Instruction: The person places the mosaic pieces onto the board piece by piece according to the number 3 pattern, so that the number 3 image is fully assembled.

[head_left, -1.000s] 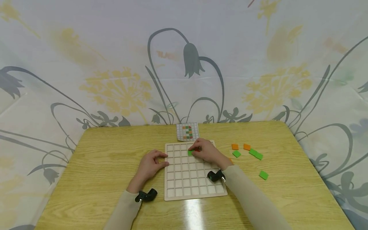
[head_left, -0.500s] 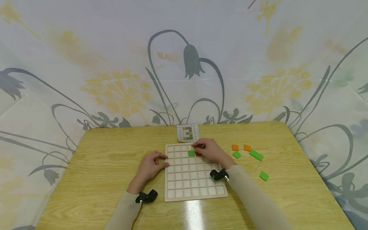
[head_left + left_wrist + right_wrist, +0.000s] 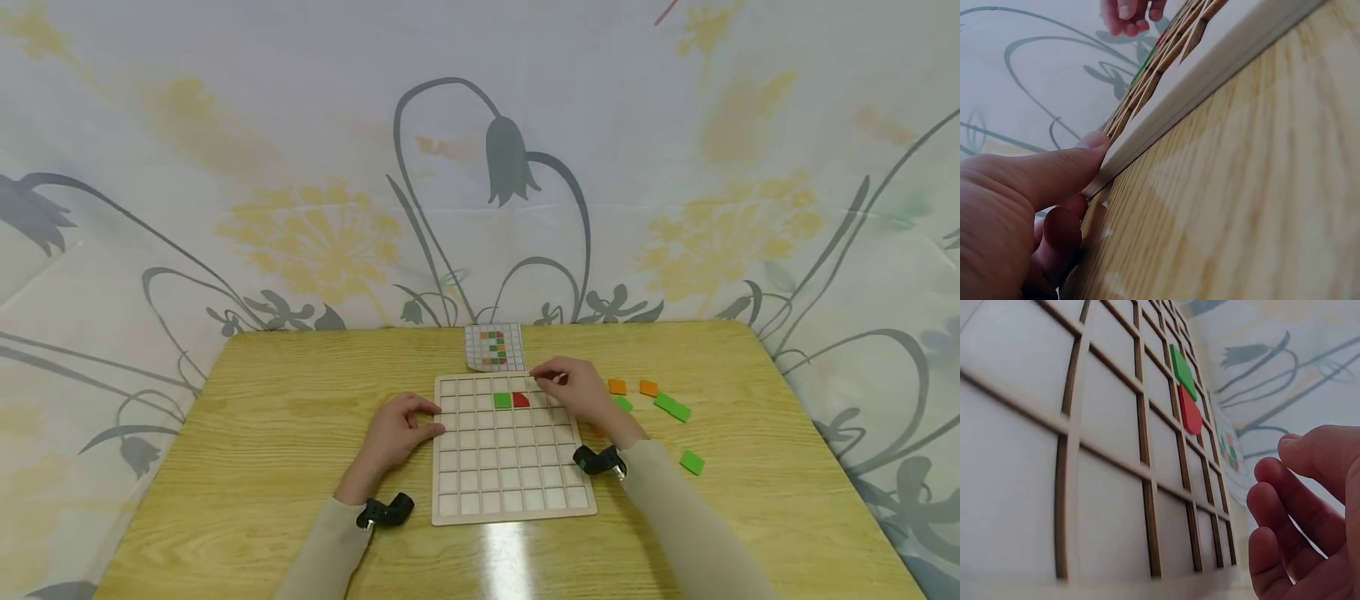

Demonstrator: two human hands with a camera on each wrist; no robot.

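Observation:
A pale wooden grid board [image 3: 467, 502] lies on the table. In its second row from the back, a green square tile [image 3: 502, 400] and a red tile with one rounded corner [image 3: 521, 400] sit side by side in neighbouring cells. My left hand [image 3: 396, 432] rests at the board's left edge, thumb and fingertips spaced apart along it; the left wrist view has the thumb [image 3: 1072, 169] right at the rim. Over the back right part of the board hovers my right hand [image 3: 576, 389], fingers loosely bent and nothing between them in the right wrist view.
Behind the board, against the patterned cloth, a printed pattern card [image 3: 480, 353] shows a coloured grid. To the right lie orange tiles [image 3: 648, 387] and several green tiles [image 3: 692, 462], some partly behind the right hand and wrist.
My right hand has drawn back to the right from the green and red tiles, uncovering both in their cells. My left hand stays at the board's edge.

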